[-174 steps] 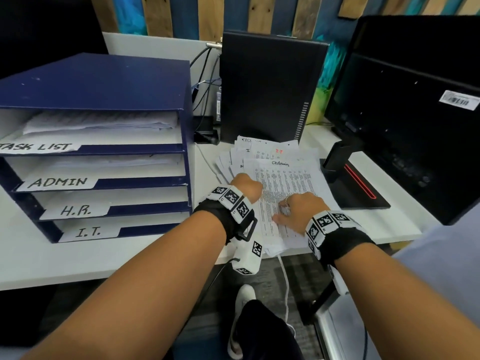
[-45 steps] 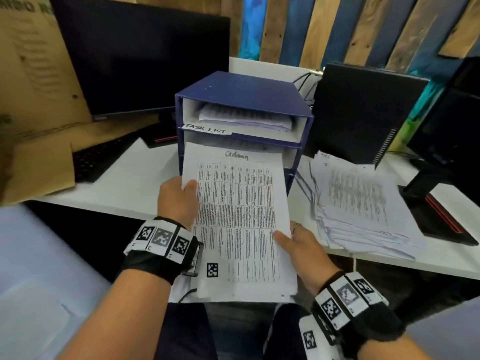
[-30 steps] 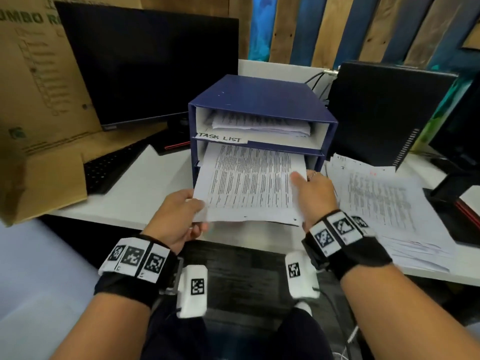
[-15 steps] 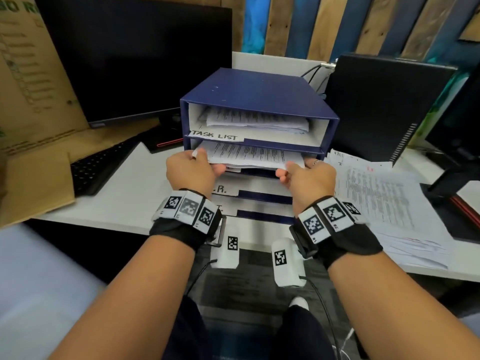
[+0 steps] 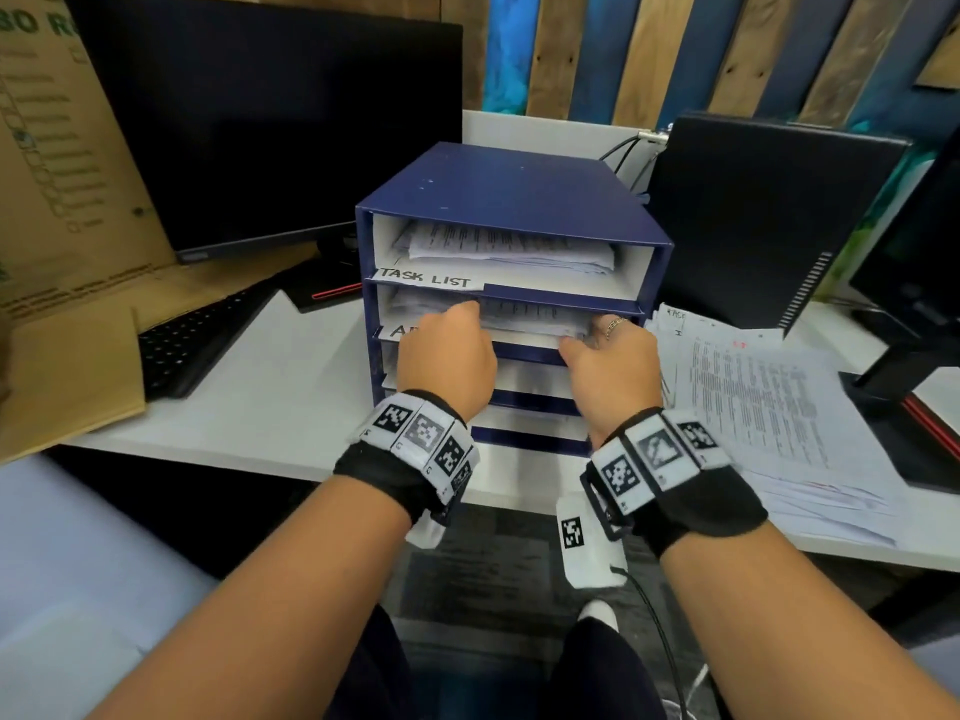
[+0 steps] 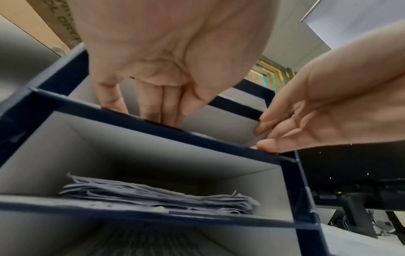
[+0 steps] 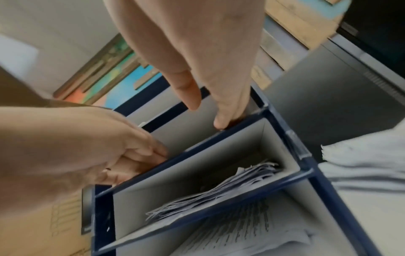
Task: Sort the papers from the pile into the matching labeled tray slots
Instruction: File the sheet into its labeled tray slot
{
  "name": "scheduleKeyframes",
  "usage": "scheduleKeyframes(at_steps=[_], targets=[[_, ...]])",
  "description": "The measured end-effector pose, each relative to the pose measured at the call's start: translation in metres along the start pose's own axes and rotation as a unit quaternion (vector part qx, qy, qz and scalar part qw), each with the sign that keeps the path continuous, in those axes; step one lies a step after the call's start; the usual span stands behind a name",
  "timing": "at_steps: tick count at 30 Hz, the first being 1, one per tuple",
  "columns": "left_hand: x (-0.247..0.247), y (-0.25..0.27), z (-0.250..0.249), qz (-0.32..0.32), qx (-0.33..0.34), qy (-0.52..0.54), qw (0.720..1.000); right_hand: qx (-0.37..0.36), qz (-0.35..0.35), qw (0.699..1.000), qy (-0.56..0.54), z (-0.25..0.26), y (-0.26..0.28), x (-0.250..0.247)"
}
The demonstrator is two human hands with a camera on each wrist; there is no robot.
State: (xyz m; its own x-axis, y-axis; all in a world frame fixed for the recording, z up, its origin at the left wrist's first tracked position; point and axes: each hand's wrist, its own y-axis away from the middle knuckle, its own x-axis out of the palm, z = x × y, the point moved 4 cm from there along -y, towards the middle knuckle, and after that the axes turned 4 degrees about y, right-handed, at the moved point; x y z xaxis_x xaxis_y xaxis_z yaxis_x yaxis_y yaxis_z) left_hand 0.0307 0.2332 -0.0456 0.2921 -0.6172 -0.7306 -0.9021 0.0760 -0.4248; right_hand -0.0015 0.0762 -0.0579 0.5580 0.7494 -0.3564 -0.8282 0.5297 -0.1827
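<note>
Your left hand (image 5: 447,356) and right hand (image 5: 613,366) sit at the mouth of the second slot of the blue paper tray (image 5: 509,194), under the TASK LIST label (image 5: 426,278). Your fingers (image 6: 153,104) lie fairly straight against the printed sheets (image 5: 524,319) there, pressing rather than pinching. That batch looks filed. The unsorted pile (image 5: 769,407) lies on the bench (image 5: 291,387) just right of the tray, so plenty of sorting remains.
</note>
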Motion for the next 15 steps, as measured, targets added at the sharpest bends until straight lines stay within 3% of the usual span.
scheduleKeyframes(at_steps=[4, 6, 8, 11, 15], targets=[[0.01, -0.009, -0.004, 0.063, 0.012, -0.07, 0.995, -0.065, 0.042, 0.987, 0.143, 0.003, 0.007, -0.003], [0.009, -0.007, -0.007, 0.047, 0.001, -0.039, 0.998, -0.107, 0.074, 0.972, 0.197, 0.006, 0.008, -0.002], [0.005, 0.002, -0.014, -0.009, -0.002, 0.009, 1.0, -0.147, 0.082, 0.963, 0.212, 0.008, 0.01, -0.008], [0.01, 0.02, -0.042, -0.055, 0.048, 0.057, 0.996, -0.173, 0.036, 0.974, 0.14, 0.0, 0.01, -0.028], [0.044, 0.034, -0.085, -0.001, 0.081, 0.133, 0.988, -0.128, -0.039, 0.982, 0.136, -0.031, 0.001, -0.064]])
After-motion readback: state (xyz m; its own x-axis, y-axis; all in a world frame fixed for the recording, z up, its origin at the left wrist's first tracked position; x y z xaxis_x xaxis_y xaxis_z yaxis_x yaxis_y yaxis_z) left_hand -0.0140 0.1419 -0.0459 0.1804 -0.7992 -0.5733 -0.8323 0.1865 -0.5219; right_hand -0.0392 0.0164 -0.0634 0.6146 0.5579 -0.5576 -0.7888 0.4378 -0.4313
